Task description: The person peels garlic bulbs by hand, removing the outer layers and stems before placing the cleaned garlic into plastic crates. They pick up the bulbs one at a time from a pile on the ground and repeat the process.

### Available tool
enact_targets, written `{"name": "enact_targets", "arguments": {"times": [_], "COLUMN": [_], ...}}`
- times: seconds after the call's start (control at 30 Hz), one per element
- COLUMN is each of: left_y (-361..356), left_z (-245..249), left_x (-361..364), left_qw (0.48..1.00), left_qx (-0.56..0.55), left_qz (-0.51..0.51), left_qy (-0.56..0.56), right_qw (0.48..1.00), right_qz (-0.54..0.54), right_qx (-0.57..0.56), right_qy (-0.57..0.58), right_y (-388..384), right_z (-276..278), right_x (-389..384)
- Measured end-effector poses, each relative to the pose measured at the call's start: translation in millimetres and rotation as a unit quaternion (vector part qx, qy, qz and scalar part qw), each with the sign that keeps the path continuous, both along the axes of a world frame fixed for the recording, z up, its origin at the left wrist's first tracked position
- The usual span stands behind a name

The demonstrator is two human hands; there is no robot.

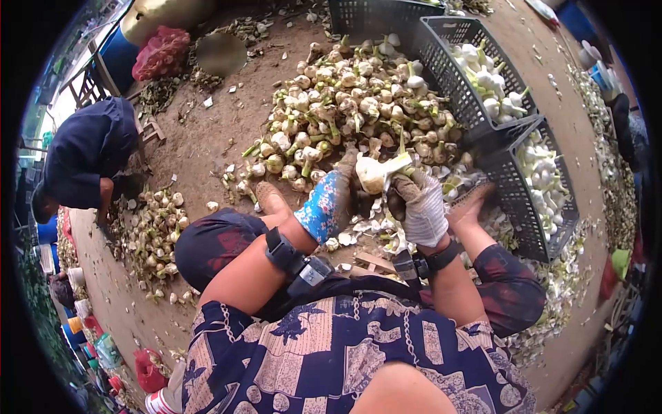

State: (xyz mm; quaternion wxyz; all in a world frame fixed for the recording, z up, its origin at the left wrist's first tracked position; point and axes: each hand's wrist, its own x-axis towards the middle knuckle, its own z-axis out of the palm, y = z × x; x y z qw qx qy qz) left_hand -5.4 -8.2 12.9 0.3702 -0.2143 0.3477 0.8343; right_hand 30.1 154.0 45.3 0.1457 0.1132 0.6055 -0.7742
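Note:
A garlic bulb (372,174) with a thick pale green stem is up in front of me, its skin partly white and partly brownish. My right hand (418,207), in a grey-white knit glove with soiled fingers, is closed around the stem. Close against the bulb's left side is my left hand (338,190), in a blue flowered glove with mud-brown fingers; these are blurred and partly hidden. Just beyond both hands lies a large heap of untrimmed garlic bulbs (352,96). Peeled skins (376,224) litter the ground below my hands.
At right stand black plastic crates, one (493,124) behind another (548,245), holding cleaned white garlic. A smaller garlic pile (155,234) lies at left, where another person (89,152) bends down. A red net sack (162,54) sits at the back left.

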Motion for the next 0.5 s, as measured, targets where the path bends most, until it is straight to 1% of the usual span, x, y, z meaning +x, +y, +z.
{"name": "enact_targets", "arguments": {"times": [0.03,0.07,0.1,0.13,0.17,0.2,0.23,0.27,0.3,0.33,0.37,0.4,0.43,0.47,0.5], "left_y": [-1.7,-0.1,-0.5,-2.1,-4.8,-8.3,-12.2,-9.2,-3.0,1.0,1.3,-0.9,1.1,3.8,5.4], "left_z": [-6.2,-10.9,-15.6,-11.4,-6.2,0.5,2.9,5.1,7.2,7.9,-3.1,-21.6,-12.9,-0.9,2.8], "left_x": [-2.9,0.4,-0.8,-2.8,-2.9,-3.2,-4.9,-2.0,3.7,7.7,9.4,9.3,10.9,13.3,6.4], "left_qw": [0.991,0.97,0.926,0.859,0.932,0.974,0.984,0.984,0.978,0.969,0.954,0.882,0.925,0.957,0.97], "left_qx": [-0.084,-0.123,-0.19,-0.253,-0.126,0.005,0.076,0.074,0.071,0.069,-0.033,-0.21,-0.132,-0.054,-0.033], "left_qz": [0.003,0.06,0.019,-0.022,-0.009,0.005,0.0,-0.001,0.028,0.057,0.025,-0.009,0.015,0.041,0.041], "left_qy": [0.109,0.201,0.327,0.445,0.341,0.227,0.161,0.16,0.195,0.229,0.297,0.422,0.356,0.283,0.236], "right_qw": [0.995,0.959,0.969,0.977,0.977,0.998,0.968,0.968,0.993,1.0,0.997,0.99,0.997,0.992,0.995], "right_qz": [-0.03,-0.015,-0.028,-0.041,-0.042,-0.037,-0.029,-0.029,-0.015,-0.001,0.016,0.036,0.064,0.093,0.076], "right_qx": [0.086,0.235,0.197,0.157,0.158,-0.038,-0.233,-0.234,-0.106,0.024,0.078,0.118,0.018,-0.083,-0.065], "right_qy": [0.025,0.159,0.149,0.138,0.137,0.026,-0.085,-0.086,-0.051,-0.014,0.02,0.066,0.028,-0.011,-0.028], "right_y": [-2.7,1.4,1.4,-0.8,3.4,10.3,13.6,10.4,4.1,-1.4,-5.5,-11.9,-14.5,-16.9,-15.1], "right_z": [-3.9,-17.4,-20.9,-20.3,-18.0,-14.1,-11.1,-9.2,-7.4,-7.0,-12.6,-12.4,-8.4,-4.0,-3.5], "right_x": [-0.9,-3.0,-1.6,-1.1,0.5,2.4,3.2,1.9,-0.9,-3.1,-4.3,-3.8,-1.7,0.3,-1.3]}}
